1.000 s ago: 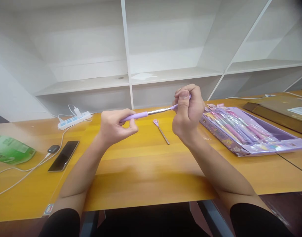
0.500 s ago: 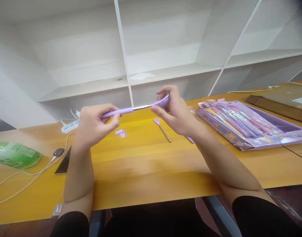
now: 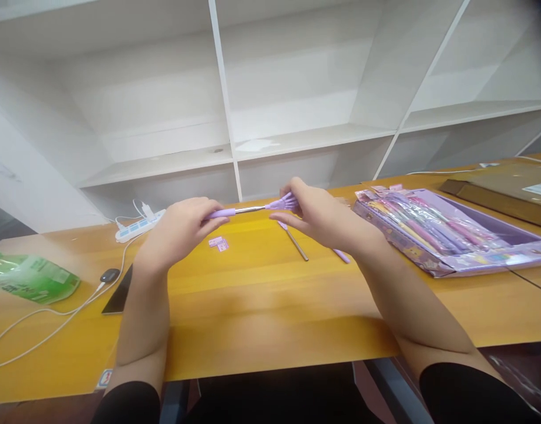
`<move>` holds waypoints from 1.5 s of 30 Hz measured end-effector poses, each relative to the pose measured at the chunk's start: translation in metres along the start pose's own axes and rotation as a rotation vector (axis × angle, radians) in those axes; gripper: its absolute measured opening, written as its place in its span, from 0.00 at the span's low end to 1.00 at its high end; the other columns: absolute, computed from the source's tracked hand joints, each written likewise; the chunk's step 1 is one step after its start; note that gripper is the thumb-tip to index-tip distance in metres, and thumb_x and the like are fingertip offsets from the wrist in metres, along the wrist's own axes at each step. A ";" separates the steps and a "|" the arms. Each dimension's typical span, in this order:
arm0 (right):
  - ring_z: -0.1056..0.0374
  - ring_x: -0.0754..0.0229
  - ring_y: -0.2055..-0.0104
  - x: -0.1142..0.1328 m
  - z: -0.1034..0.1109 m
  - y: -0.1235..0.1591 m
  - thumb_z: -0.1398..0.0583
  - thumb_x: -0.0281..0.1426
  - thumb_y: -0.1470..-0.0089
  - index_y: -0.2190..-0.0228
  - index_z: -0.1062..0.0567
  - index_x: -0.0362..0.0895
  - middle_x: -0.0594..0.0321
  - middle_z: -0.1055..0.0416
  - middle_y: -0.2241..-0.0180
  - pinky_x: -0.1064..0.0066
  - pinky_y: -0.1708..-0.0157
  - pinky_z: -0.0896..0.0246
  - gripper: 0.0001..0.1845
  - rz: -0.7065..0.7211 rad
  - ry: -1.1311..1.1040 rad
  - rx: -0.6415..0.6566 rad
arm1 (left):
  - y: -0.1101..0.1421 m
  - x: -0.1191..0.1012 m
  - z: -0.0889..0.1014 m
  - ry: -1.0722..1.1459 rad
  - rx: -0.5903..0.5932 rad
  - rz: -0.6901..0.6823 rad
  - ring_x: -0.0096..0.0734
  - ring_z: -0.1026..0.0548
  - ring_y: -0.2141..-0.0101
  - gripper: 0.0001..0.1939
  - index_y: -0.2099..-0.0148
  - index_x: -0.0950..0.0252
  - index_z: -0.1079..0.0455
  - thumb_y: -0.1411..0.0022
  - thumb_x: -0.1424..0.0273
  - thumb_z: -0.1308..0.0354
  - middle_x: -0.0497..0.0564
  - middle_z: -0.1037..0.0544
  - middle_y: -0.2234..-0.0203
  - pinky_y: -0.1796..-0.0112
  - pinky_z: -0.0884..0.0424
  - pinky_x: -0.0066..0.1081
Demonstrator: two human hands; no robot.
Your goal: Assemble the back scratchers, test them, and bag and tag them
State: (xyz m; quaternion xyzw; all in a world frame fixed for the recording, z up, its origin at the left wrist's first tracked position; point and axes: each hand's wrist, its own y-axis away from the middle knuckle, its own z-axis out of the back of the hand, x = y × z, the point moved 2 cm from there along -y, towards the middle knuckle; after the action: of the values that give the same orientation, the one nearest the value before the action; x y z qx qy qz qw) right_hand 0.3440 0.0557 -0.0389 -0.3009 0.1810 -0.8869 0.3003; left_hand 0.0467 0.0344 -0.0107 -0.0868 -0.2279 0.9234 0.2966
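Note:
My left hand [image 3: 178, 229] is closed round the purple handle of a telescopic back scratcher [image 3: 253, 208], held level above the yellow table [image 3: 261, 306]. My right hand [image 3: 317, 215] pinches the scratcher's purple claw head between thumb and fingers. A short metal shaft shows between my two hands. A second scratcher [image 3: 293, 241] lies on the table under my right hand, claw end away from me, with its purple handle [image 3: 341, 255] showing past my wrist. Small pink stickers [image 3: 218, 242] lie on the table below the held one.
A purple display box [image 3: 447, 232] of packaged scratchers lies at the right, a brown cardboard box [image 3: 500, 191] behind it. At the left are a dark phone [image 3: 118, 294], a charger cable [image 3: 45, 330], a white power strip [image 3: 138, 227] and a green bag [image 3: 29, 280]. White shelves [image 3: 235, 141] stand behind.
The metal shaft between my hands has grown shorter. My right hand went from a fist round the head to a pinch on it. Both hands have dropped lower toward the table.

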 end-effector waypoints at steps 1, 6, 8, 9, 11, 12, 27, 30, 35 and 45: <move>0.33 0.56 0.70 0.000 -0.001 0.001 0.38 0.51 0.29 0.57 0.34 0.49 0.63 0.24 0.67 0.67 0.70 0.47 0.20 -0.020 0.011 0.024 | -0.001 -0.004 -0.004 -0.042 -0.022 -0.052 0.37 0.23 0.64 0.15 0.51 0.60 0.22 0.18 0.59 0.46 0.51 0.18 0.63 0.63 0.33 0.33; 0.29 0.54 0.66 0.002 -0.002 -0.001 0.42 0.50 0.25 0.52 0.27 0.47 0.57 0.23 0.61 0.66 0.67 0.42 0.19 0.061 0.103 0.008 | -0.006 -0.017 -0.020 -0.134 -0.120 -0.179 0.32 0.26 0.69 0.14 0.40 0.59 0.24 0.16 0.65 0.50 0.50 0.22 0.62 0.68 0.37 0.33; 0.29 0.54 0.61 0.003 -0.002 -0.002 0.43 0.47 0.24 0.49 0.23 0.47 0.52 0.24 0.52 0.64 0.63 0.38 0.18 0.168 0.181 -0.097 | -0.006 -0.019 -0.022 -0.144 -0.152 -0.168 0.30 0.27 0.71 0.14 0.40 0.59 0.25 0.15 0.64 0.50 0.50 0.22 0.61 0.69 0.39 0.32; 0.29 0.54 0.59 0.003 -0.003 -0.003 0.43 0.46 0.23 0.48 0.22 0.48 0.52 0.25 0.50 0.64 0.61 0.38 0.18 0.215 0.220 -0.147 | -0.005 -0.019 -0.022 -0.152 -0.169 -0.159 0.30 0.26 0.70 0.14 0.41 0.59 0.24 0.15 0.63 0.49 0.50 0.21 0.61 0.69 0.39 0.32; 0.31 0.54 0.58 0.002 -0.007 -0.006 0.44 0.43 0.23 0.49 0.19 0.50 0.53 0.26 0.50 0.63 0.60 0.37 0.16 0.253 0.250 -0.221 | -0.005 -0.018 -0.022 -0.177 -0.202 -0.146 0.30 0.25 0.70 0.13 0.43 0.59 0.24 0.16 0.62 0.48 0.50 0.20 0.62 0.70 0.41 0.32; 0.31 0.54 0.58 0.001 -0.009 -0.007 0.43 0.41 0.23 0.50 0.19 0.51 0.55 0.26 0.52 0.63 0.59 0.37 0.15 0.251 0.236 -0.251 | -0.005 -0.018 -0.023 -0.192 -0.216 -0.146 0.30 0.26 0.71 0.13 0.44 0.59 0.24 0.16 0.61 0.48 0.49 0.20 0.63 0.70 0.42 0.32; 0.37 0.59 0.66 0.000 -0.035 -0.010 0.46 0.26 0.22 0.54 0.23 0.44 0.62 0.25 0.67 0.63 0.65 0.50 0.11 0.713 0.539 -0.351 | -0.010 -0.031 -0.033 -0.278 -0.290 -0.319 0.33 0.32 0.71 0.17 0.55 0.62 0.25 0.15 0.61 0.50 0.48 0.28 0.72 0.71 0.44 0.36; 0.37 0.59 0.67 -0.003 -0.034 -0.012 0.48 0.24 0.22 0.56 0.23 0.45 0.63 0.25 0.68 0.62 0.65 0.53 0.15 0.674 0.548 -0.349 | -0.012 -0.026 -0.034 -0.333 -0.309 -0.346 0.35 0.32 0.71 0.18 0.56 0.61 0.25 0.15 0.61 0.50 0.49 0.27 0.72 0.69 0.42 0.37; 0.35 0.56 0.65 -0.005 -0.025 -0.015 0.54 0.33 0.18 0.57 0.21 0.49 0.60 0.23 0.67 0.61 0.61 0.50 0.23 0.461 0.484 -0.198 | -0.018 -0.019 -0.031 -0.363 -0.279 -0.265 0.39 0.30 0.68 0.23 0.59 0.59 0.25 0.14 0.56 0.54 0.52 0.24 0.71 0.67 0.41 0.41; 0.33 0.54 0.63 -0.025 0.003 -0.017 0.56 0.40 0.19 0.58 0.19 0.53 0.58 0.20 0.64 0.59 0.55 0.44 0.27 0.305 0.443 -0.252 | -0.018 0.002 -0.018 -0.349 -0.366 -0.179 0.42 0.26 0.65 0.21 0.58 0.57 0.23 0.16 0.55 0.51 0.53 0.20 0.70 0.64 0.40 0.42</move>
State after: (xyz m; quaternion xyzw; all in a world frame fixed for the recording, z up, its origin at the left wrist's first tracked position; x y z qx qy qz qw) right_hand 0.3543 0.0844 -0.0385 -0.1044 0.3940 -0.8461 0.3436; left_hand 0.0597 0.0557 -0.0182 0.0421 -0.4456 0.8378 0.3126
